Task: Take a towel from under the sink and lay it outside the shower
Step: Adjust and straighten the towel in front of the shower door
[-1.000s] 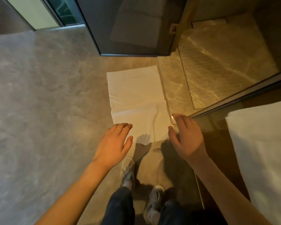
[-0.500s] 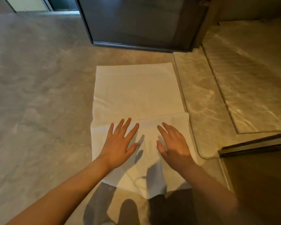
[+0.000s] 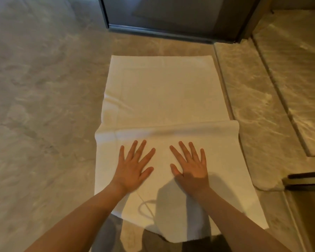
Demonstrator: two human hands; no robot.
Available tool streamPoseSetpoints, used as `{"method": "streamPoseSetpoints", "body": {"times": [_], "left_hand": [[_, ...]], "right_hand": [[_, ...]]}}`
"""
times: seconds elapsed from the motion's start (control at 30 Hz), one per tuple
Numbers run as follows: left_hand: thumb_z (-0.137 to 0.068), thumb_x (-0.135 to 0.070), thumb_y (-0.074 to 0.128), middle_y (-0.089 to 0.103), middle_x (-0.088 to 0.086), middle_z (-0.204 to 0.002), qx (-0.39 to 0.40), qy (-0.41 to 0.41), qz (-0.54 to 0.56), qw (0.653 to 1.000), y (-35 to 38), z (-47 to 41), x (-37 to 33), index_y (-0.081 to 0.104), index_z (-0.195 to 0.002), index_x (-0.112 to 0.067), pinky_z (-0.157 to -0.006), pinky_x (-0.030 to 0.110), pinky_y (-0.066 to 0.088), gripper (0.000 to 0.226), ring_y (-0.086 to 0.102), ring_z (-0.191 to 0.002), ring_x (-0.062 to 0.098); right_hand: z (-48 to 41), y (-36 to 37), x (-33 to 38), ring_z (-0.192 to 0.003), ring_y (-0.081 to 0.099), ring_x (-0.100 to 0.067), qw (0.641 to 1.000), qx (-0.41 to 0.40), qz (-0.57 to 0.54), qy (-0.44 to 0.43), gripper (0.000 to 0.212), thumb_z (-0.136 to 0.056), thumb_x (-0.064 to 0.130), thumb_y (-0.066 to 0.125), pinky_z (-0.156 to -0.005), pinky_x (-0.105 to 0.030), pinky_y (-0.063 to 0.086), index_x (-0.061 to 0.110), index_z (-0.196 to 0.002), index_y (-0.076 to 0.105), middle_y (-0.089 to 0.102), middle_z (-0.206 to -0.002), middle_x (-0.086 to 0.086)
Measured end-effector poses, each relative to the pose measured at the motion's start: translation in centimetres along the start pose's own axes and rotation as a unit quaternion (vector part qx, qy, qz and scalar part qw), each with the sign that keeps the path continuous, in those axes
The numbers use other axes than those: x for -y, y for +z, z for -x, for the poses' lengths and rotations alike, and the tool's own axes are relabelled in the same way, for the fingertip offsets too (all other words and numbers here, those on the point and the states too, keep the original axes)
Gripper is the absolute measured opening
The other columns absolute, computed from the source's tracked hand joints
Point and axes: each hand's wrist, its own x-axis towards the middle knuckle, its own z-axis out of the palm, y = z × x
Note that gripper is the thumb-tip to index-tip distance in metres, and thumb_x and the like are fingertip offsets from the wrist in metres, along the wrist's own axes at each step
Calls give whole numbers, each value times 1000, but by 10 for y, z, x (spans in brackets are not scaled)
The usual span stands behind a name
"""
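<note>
Towel on floor, shower curb at 3 o'clock.
Left hand and right hand lie spread flat on its near folded layer. Soft, light cloth; likely grip at corners.

Count, head view: items by kind.
Towel: 1, white, with 1 fold line across it. Hands: 2, the left hand and the right hand, each showing 5 spread fingers, 10 in all. Bare forearms: 2. Raised stone sill: 1. Dark glass door: 1. Loop of cord or thread on the towel: 1.
</note>
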Motion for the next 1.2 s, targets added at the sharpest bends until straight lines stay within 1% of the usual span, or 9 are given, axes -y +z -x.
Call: {"method": "streamPoseSetpoints", "body": {"times": [0.1, 0.27, 0.4, 0.63, 0.77, 0.93, 1.03, 1.13, 1.2], "left_hand": [[-96, -62, 10, 6, 2, -163, -4, 7, 6, 1000, -2, -15, 7, 7, -153, -40, -115, 61, 5, 61, -2, -149, 28], [-94, -63, 6, -2, -1, -163, -20, 7, 8, 1000, -8, -48, 20, 2, -151, -43, -114, 56, -6, 61, -10, -148, 24], [-93, -63, 7, -2, 0, -162, -31, 17, 4, 999, -17, -75, 33, 5, -151, -43, -115, 59, 0, 62, -7, -149, 24], [-87, -65, -6, -15, -1, -161, -9, 15, -39, 999, -28, -120, 49, -15, -146, -45, -115, 59, 0, 63, -17, -147, 24], [-92, -61, 0, -20, 0, -160, 30, 21, -67, 997, -36, -130, 50, -21, -145, -42, -116, 59, 2, 60, -18, -147, 25], [-100, -55, 12, -13, 6, -162, 100, 7, -100, 990, -59, -132, 37, -9, -152, -35, -117, 55, 4, 60, -8, -148, 27], [-101, -51, 19, 0, 5, -163, 80, 25, -59, 995, -66, -120, 22, 3, -154, -30, -118, 49, 5, 59, 1, -149, 23], [-101, -49, 22, 14, 0, -162, 41, 75, -13, 996, -61, -93, 12, 15, -154, -30, -118, 47, 6, 56, 9, -148, 21], [-100, -51, 17, 26, 3, -159, 28, 116, 11, 993, -58, -68, 10, 28, -151, -26, -116, 48, 10, 58, 19, -146, 23]], "right_hand": [[-16, 3, -6, -149, 12, -16, 1000, -14, 2, -3, 58, -94, 55, 39, -118, -54, 13, 48, -149, 21, 26, -159, 11], [-50, 7, -14, -149, 12, -15, 1000, -9, 23, 11, 58, -93, 60, 34, -119, -52, 10, 52, -148, 17, 25, -159, 14], [-78, 5, -15, -149, 13, -17, 999, -6, 39, 20, 59, -93, 61, 32, -119, -51, 8, 50, -149, 17, 24, -159, 12], [-122, 0, -20, -150, 3, -17, 997, 21, 62, 32, 58, -93, 62, 24, -119, -49, -1, 52, -149, 11, 13, -162, 13], [-132, -2, -22, -150, 0, -17, 997, 30, 59, 32, 58, -94, 62, 22, -119, -51, -3, 52, -149, 8, 9, -162, 13], [-134, -11, -16, -149, -11, -18, 991, 107, 75, 37, 58, -97, 61, 18, -118, -52, -7, 51, -149, -5, -8, -163, 12], [-135, -31, -13, -150, -8, -21, 985, 148, 91, 14, 56, -100, 56, 17, -119, -50, -4, 45, -151, -5, -8, -163, 8], [-106, -50, -16, -150, 4, -19, 998, 61, 21, -7, 53, -103, 44, 24, -120, -45, 1, 37, -154, 9, 8, -163, 5], [-62, -54, -21, -150, 6, -17, 998, 21, -48, 31, 52, -104, 41, 26, -121, -42, 2, 33, -154, 14, 13, -162, 5]]}}
